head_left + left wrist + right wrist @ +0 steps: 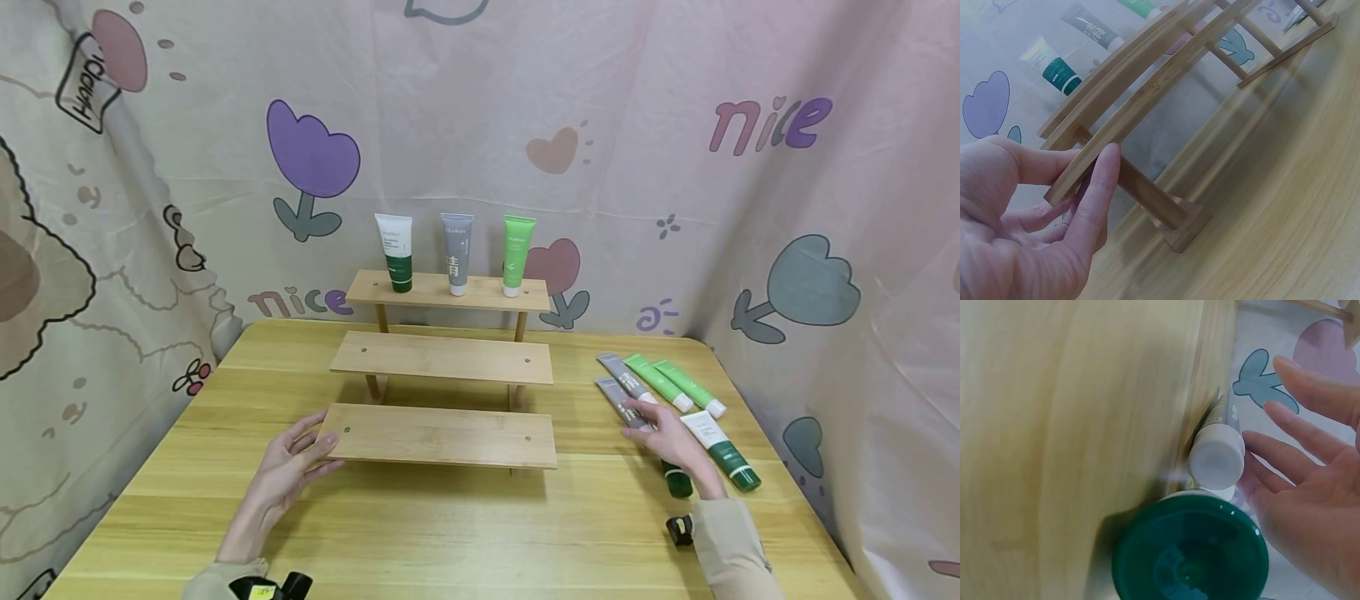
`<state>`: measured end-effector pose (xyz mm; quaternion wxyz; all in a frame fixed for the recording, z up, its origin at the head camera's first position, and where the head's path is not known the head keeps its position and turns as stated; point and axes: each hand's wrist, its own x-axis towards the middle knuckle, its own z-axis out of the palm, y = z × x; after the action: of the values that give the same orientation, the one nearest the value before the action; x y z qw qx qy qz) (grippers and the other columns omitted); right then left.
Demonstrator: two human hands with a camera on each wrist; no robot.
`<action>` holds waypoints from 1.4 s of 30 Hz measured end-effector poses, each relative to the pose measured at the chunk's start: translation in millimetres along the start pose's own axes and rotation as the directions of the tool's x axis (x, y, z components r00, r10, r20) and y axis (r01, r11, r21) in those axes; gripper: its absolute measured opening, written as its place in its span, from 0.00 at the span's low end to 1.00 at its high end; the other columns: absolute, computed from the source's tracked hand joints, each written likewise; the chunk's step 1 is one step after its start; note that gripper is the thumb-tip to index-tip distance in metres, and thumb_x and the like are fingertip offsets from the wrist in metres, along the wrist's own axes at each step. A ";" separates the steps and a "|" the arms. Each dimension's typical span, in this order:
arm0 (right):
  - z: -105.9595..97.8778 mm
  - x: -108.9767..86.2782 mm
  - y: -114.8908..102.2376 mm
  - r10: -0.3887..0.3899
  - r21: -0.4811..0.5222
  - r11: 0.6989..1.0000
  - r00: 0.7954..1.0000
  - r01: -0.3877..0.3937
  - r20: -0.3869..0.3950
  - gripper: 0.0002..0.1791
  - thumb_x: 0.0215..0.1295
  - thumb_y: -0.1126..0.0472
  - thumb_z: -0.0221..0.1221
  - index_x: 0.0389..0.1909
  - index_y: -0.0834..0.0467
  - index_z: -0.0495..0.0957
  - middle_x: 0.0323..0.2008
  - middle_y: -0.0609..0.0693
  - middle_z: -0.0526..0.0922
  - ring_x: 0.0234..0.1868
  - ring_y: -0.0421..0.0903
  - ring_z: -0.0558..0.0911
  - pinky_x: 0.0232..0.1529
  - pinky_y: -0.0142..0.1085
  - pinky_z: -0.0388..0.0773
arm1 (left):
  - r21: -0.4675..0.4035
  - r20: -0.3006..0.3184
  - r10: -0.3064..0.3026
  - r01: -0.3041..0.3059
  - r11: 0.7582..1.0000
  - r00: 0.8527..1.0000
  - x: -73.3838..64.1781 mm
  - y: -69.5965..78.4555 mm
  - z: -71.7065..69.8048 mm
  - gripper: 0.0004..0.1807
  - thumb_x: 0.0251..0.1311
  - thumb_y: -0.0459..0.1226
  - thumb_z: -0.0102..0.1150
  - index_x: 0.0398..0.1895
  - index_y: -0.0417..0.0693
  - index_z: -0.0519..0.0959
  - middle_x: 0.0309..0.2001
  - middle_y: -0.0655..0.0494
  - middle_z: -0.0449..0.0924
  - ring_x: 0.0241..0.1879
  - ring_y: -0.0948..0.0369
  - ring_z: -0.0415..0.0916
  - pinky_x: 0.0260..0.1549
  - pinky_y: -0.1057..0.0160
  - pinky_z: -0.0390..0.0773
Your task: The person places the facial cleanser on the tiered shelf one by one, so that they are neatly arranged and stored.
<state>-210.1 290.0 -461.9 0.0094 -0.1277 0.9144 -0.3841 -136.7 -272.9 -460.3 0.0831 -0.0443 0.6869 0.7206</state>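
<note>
My left hand (287, 463) grips the left end of the lowest board of a three-tier wooden display stand (442, 435). Seen in the left wrist view, the thumb and fingers (1099, 187) lie on opposite faces of that board. My right hand (670, 435) is over the tubes at the right, fingers spread beside a grey tube (619, 402) with a white cap (1216, 457). Under the right wrist lies a tube with a dark green cap (677, 481), partly hidden by the hand. A white-and-green tube (722, 450) lies just right of that hand.
On the top tier stand a white-and-green tube (396, 252), a grey tube (457, 252) and a green tube (518, 254). Another grey tube (625, 375) and two green tubes (660, 383) lie on the wooden table (450, 533). A patterned curtain (465, 108) hangs behind.
</note>
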 end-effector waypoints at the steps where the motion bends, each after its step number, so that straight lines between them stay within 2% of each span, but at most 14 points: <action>1: -0.2 -0.1 0.4 0.003 -0.009 1.000 1.000 -0.003 0.004 0.28 0.65 0.63 0.65 0.63 0.73 0.73 0.64 0.73 0.74 0.66 0.71 0.71 0.69 0.65 0.70 | -0.003 0.002 0.001 -0.001 1.000 1.000 0.0 0.0 -0.1 0.40 0.74 0.34 0.52 0.80 0.37 0.42 0.72 0.34 0.43 0.46 0.69 0.77 0.51 0.68 0.88; 4: -0.4 -0.1 1.5 0.007 -0.024 1.000 1.000 -0.007 0.004 0.28 0.65 0.62 0.66 0.62 0.72 0.74 0.64 0.73 0.74 0.66 0.71 0.72 0.69 0.63 0.71 | -0.002 -0.002 -0.001 0.001 1.000 1.000 0.2 0.0 -0.1 0.40 0.74 0.34 0.53 0.80 0.37 0.43 0.71 0.35 0.45 0.45 0.69 0.77 0.51 0.68 0.88; 9: -1.1 0.5 2.8 0.007 -0.051 0.999 1.000 -0.007 0.005 0.27 0.65 0.62 0.66 0.61 0.71 0.75 0.62 0.71 0.76 0.64 0.68 0.74 0.66 0.55 0.76 | 0.002 -0.006 -0.002 0.002 1.000 1.000 0.7 -0.3 -0.5 0.40 0.74 0.34 0.54 0.80 0.37 0.43 0.63 0.43 0.55 0.45 0.68 0.77 0.51 0.67 0.88; 13: -1.6 0.4 2.3 0.024 -0.049 0.999 1.000 -0.023 0.014 0.26 0.66 0.62 0.65 0.62 0.70 0.75 0.63 0.70 0.76 0.65 0.67 0.74 0.65 0.52 0.76 | 0.001 -0.001 0.000 0.000 1.000 1.000 0.6 -0.4 -0.9 0.41 0.74 0.34 0.54 0.80 0.37 0.43 0.63 0.44 0.55 0.46 0.69 0.77 0.51 0.67 0.88; 19: -1.4 0.0 1.3 0.029 -0.016 0.999 0.999 -0.029 0.028 0.27 0.67 0.63 0.65 0.62 0.71 0.74 0.62 0.70 0.77 0.64 0.67 0.75 0.60 0.46 0.81 | -0.001 0.003 -0.001 0.001 1.000 1.000 0.0 0.4 -0.6 0.41 0.74 0.34 0.53 0.80 0.37 0.42 0.68 0.39 0.48 0.47 0.70 0.76 0.51 0.68 0.88; 22: -1.3 -0.4 1.7 0.026 -0.005 1.000 0.999 -0.026 0.032 0.26 0.67 0.63 0.65 0.62 0.71 0.75 0.61 0.70 0.78 0.63 0.68 0.76 0.59 0.47 0.83 | 0.003 0.005 0.003 -0.003 1.000 1.000 -0.2 0.2 -0.9 0.41 0.74 0.34 0.53 0.80 0.36 0.42 0.66 0.40 0.51 0.47 0.70 0.76 0.50 0.67 0.88; 27: -1.8 -0.4 2.0 0.021 0.004 1.000 0.999 -0.021 0.040 0.25 0.67 0.64 0.64 0.61 0.72 0.75 0.61 0.69 0.78 0.63 0.68 0.76 0.60 0.48 0.83 | -0.005 -0.001 0.001 -0.001 1.000 1.000 -0.1 0.3 -1.2 0.41 0.74 0.34 0.54 0.80 0.36 0.43 0.57 0.49 0.59 0.46 0.69 0.77 0.50 0.67 0.88; 31: -2.0 0.2 2.0 0.018 0.007 1.000 0.999 -0.018 0.042 0.24 0.66 0.65 0.65 0.60 0.71 0.77 0.59 0.69 0.80 0.61 0.66 0.78 0.56 0.43 0.84 | -0.006 0.002 0.005 -0.005 1.000 1.000 -0.3 0.0 -1.2 0.41 0.73 0.34 0.54 0.80 0.36 0.43 0.59 0.48 0.58 0.47 0.69 0.77 0.50 0.67 0.88; 35: -1.8 1.2 2.6 0.021 0.016 1.000 0.999 -0.021 0.034 0.22 0.65 0.66 0.65 0.58 0.70 0.78 0.58 0.68 0.81 0.58 0.64 0.81 0.53 0.37 0.84 | -0.005 -0.001 0.006 -0.006 1.000 1.000 -0.2 0.2 -1.5 0.40 0.73 0.33 0.54 0.80 0.36 0.43 0.56 0.51 0.62 0.46 0.68 0.77 0.50 0.67 0.88; 39: -1.3 2.6 3.8 0.035 0.064 0.997 0.999 -0.037 0.031 0.20 0.64 0.69 0.65 0.56 0.71 0.80 0.56 0.69 0.82 0.56 0.65 0.82 0.48 0.25 0.83 | -0.009 -0.007 0.001 -0.001 1.000 1.000 0.0 1.0 -1.1 0.40 0.73 0.33 0.54 0.80 0.36 0.44 0.52 0.54 0.64 0.43 0.67 0.78 0.49 0.67 0.89; 42: -0.7 3.6 3.5 0.042 0.103 0.994 0.999 -0.044 0.029 0.18 0.63 0.71 0.65 0.54 0.71 0.80 0.54 0.70 0.82 0.55 0.66 0.83 0.44 0.21 0.81 | -0.008 -0.013 -0.004 0.004 1.000 1.000 -0.2 1.8 -0.6 0.40 0.73 0.33 0.54 0.80 0.36 0.44 0.51 0.55 0.65 0.43 0.67 0.78 0.49 0.67 0.89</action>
<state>-214.5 291.9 -463.6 0.0365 -0.1124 0.8956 -0.4289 -136.9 -273.6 -458.6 0.0801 -0.0506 0.6846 0.7227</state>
